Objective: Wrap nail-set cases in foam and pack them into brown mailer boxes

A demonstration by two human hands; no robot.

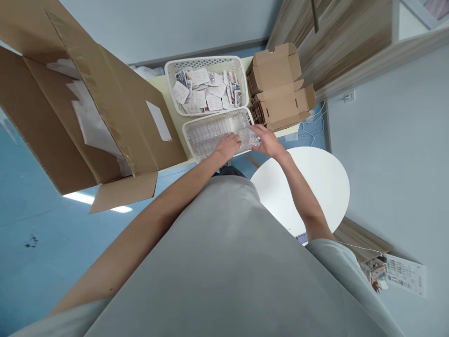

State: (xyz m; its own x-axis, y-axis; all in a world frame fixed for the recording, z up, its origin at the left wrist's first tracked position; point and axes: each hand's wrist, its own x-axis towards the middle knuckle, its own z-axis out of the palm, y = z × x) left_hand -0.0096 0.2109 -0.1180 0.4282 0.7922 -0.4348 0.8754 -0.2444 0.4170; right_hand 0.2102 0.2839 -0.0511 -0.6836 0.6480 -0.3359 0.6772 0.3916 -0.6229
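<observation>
A white plastic basket (pixel 191 122) stands in front of me, holding clear moulded plastic trays (pixel 210 132) lined up in a row. My left hand (pixel 228 144) reaches over the near rim, its fingers bent and closed on the clear plastic near the basket's right half. At the right end, my right hand (pixel 268 141) grips a clear plastic tray (pixel 249 138), thumb below and fingers above. The fingertips of both hands are partly lost against the transparent plastic.
Behind is a second white basket (pixel 171 89) of small printed packets (pixel 206 89). Folded brown cartons (pixel 280 89) are stacked to the right. A large open cardboard box (pixel 140 126) stands left, with white bags inside. A round white table (pixel 326 187) is close on my right.
</observation>
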